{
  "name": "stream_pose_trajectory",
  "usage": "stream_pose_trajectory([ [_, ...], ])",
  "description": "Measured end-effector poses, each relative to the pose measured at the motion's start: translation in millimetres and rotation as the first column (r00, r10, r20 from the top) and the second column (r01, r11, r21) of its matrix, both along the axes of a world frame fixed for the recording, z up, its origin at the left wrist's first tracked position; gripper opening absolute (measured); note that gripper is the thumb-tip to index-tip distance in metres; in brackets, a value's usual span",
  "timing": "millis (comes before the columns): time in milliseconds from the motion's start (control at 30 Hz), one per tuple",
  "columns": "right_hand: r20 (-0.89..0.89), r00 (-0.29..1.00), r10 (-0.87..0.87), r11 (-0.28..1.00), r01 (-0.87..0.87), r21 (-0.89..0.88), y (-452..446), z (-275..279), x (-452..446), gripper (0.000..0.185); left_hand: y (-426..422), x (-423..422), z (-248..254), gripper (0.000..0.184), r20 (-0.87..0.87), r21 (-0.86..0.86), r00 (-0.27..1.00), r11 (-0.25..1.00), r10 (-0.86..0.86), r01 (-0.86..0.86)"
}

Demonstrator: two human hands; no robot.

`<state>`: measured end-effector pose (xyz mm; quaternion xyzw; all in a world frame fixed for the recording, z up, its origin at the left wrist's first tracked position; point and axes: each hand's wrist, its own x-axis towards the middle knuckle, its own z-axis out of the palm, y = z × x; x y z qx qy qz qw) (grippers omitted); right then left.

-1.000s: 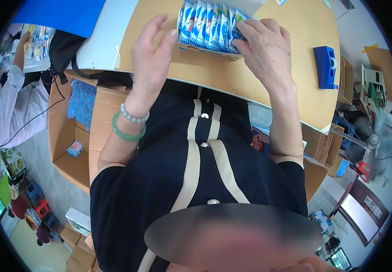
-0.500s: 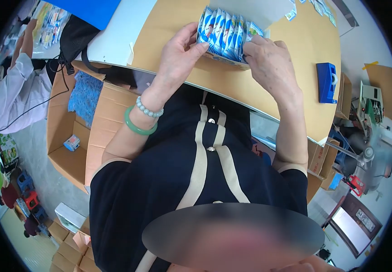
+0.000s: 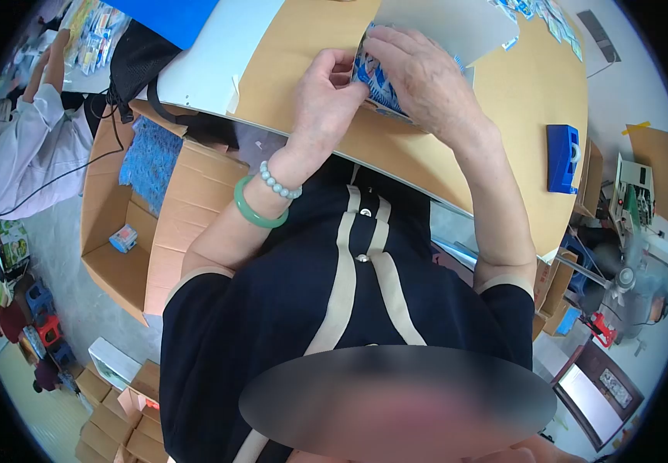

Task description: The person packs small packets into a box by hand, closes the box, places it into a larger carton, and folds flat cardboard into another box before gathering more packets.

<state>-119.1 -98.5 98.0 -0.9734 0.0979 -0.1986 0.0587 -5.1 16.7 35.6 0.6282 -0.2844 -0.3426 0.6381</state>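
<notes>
An open box (image 3: 449, 29) of blue packets (image 3: 378, 80) sits on the table (image 3: 507, 131), its length running left to right; the right hand (image 3: 432, 81), nearer, arches over the packets. The left hand (image 3: 324, 102) curls at the box's left end; whether either grips, I cannot tell.

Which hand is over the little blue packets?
The right hand reaches over the packets; the left hand, with the green bangle, is at the side of the box.
</notes>
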Motion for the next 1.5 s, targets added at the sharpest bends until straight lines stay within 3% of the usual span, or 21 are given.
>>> stream_pose_trajectory([
  [167, 0.038, 0.998, 0.040, 0.987, -0.034, -0.154, -2.8, -10.5, -7.4, 0.026, 3.5, -0.5, 4.5, 0.034, -0.129, -0.060, 0.990, 0.997, -0.052, 0.044],
  [333, -0.288, 0.956, -0.052, 0.985, 0.002, -0.171, 10.5, 11.2, 2.2, 0.031, 7.3, 11.8, 10.8, 0.036, -0.175, -0.067, 0.970, 0.985, -0.167, 0.157],
  [433, -0.472, 0.870, -0.139, 0.973, 0.032, -0.227, 10.0, 14.8, 6.3, 0.030, 5.5, 6.6, 15.7, 0.040, -0.134, -0.021, 0.986, 0.995, -0.104, 0.102],
  [533, -0.139, 0.990, 0.014, 1.000, -0.012, 0.014, -6.0, -4.3, -2.8, 0.028, -1.1, 5.3, 0.0, 0.044, -0.072, -0.024, 0.995, 0.997, -0.075, 0.073],
  [567, -0.146, 0.989, 0.012, 1.000, -0.010, 0.014, -7.8, -3.0, -9.0, 0.028, -6.4, 5.6, -10.9, 0.046, -0.021, -0.050, 0.996, 0.995, -0.089, 0.088],
  [667, 0.138, 0.970, -0.198, 0.842, 0.097, 0.531, -4.9, 8.0, -33.4, 0.026, -10.0, 0.3, -14.1, 0.050, 0.016, -0.081, 0.994, 0.991, -0.105, 0.106],
  [700, 0.134, 0.970, -0.203, 0.844, 0.104, 0.527, -2.1, 8.0, -38.0, 0.026, -10.2, -0.6, -10.7, 0.051, 0.014, -0.084, 0.995, 0.992, -0.095, 0.096],
  [800, 0.158, 0.922, -0.354, 0.913, 0.304, 0.272, 8.0, -4.2, -52.1, 0.027, -10.6, -0.1, -3.1, 0.052, 0.014, -0.065, 0.992, 0.990, -0.125, 0.126],
  [833, 0.160, 0.919, -0.360, 0.911, 0.310, 0.273, 11.8, -8.5, -51.5, 0.027, -10.5, 0.5, -0.9, 0.052, 0.015, -0.042, 0.987, 0.986, -0.162, 0.162],
  [933, -0.030, 0.984, -0.177, 0.984, 0.177, -0.003, 30.5, -19.5, -37.5, 0.029, -7.5, -0.4, 3.3, 0.050, -0.008, -0.019, 0.980, 0.980, -0.200, 0.200],
  [1033, -0.031, 0.982, -0.185, 0.983, 0.184, -0.023, 31.6, -18.5, -36.0, 0.029, -2.6, -0.7, 12.1, 0.046, -0.049, -0.030, 0.980, 0.981, -0.191, 0.190],
  [1067, -0.036, 0.982, -0.187, 0.982, 0.186, -0.033, 31.5, -17.5, -36.6, 0.030, 1.7, -2.7, 16.2, 0.043, 0.328, -0.056, 0.943, 0.996, -0.051, 0.073],
  [1100, -0.031, 0.980, -0.195, 0.980, 0.194, -0.035, 30.9, -15.3, -39.6, 0.030, 5.8, -4.5, 20.1, 0.039, 0.648, -0.125, 0.755, 0.992, 0.101, -0.026],
  [1133, 0.079, 0.985, -0.153, 0.987, 0.148, 0.061, 28.7, -12.1, -45.7, 0.029, 7.2, -5.1, 22.7, 0.036, 0.860, -0.228, 0.449, 0.969, 0.244, -0.091],
  [1167, 0.189, 0.975, -0.116, 0.985, 0.088, 0.147, 24.9, -8.5, -52.9, 0.028, 6.2, -3.6, 24.9, 0.036, 0.859, -0.232, 0.450, 0.969, 0.246, -0.086],
  [1200, 0.297, 0.951, -0.085, 0.974, 0.016, 0.227, 21.8, -6.3, -60.3, 0.028, 5.9, -1.5, 27.0, 0.033, 0.898, -0.231, 0.396, 0.972, 0.195, 0.047],
  [1233, 0.293, 0.952, -0.088, 0.974, 0.020, 0.227, 20.2, -8.2, -69.7, 0.028, 6.3, -0.1, 28.8, 0.030, 0.931, -0.216, 0.334, 0.960, 0.148, 0.178],
  [1267, 0.323, 0.921, -0.218, 0.961, 0.144, 0.238, 19.3, -13.5, -81.4, 0.027, 6.0, -0.2, 30.3, 0.028, 0.958, -0.192, 0.266, 0.933, 0.110, 0.305],
  [1333, 0.384, 0.803, -0.455, 0.888, 0.376, 0.265, 17.8, -20.9, -95.7, 0.027, -0.1, -4.4, 35.1, 0.027, 0.970, -0.142, 0.236, 0.934, 0.065, 0.327],
  [1400, 0.348, 0.811, -0.470, 0.881, 0.412, 0.231, 19.3, -26.6, -94.3, 0.027, -7.7, -9.0, 38.9, 0.025, 0.987, -0.023, 0.155, 0.928, -0.038, 0.372],
  [1500, 0.272, 0.817, -0.509, 0.861, 0.479, 0.171, 23.6, -30.0, -84.9, 0.027, -20.4, -12.7, 37.7, 0.024, 0.969, 0.028, 0.215, 0.922, -0.119, 0.386],
])
